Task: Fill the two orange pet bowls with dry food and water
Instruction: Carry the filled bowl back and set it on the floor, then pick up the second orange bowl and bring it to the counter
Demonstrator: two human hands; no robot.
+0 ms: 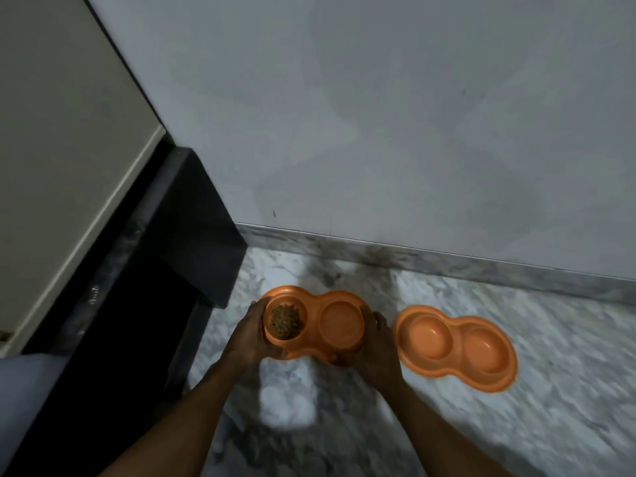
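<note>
Marble floor (550, 390), pale wall (378, 115), black plinth (192, 218). Orange bowl 1 (340, 325): dry food (285, 321) in 1 cup, left hand (253, 333) and right hand (377, 352) grasping its ends. Orange bowl 2 (454, 346): beside it.

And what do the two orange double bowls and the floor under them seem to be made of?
The held double bowl and the second double bowl beside it look like moulded plastic: uniform orange, smooth rounded one-piece shape, soft sheen. The floor looks like polished marble or marble-look tile: white with grey veins and a bright reflection.
</note>
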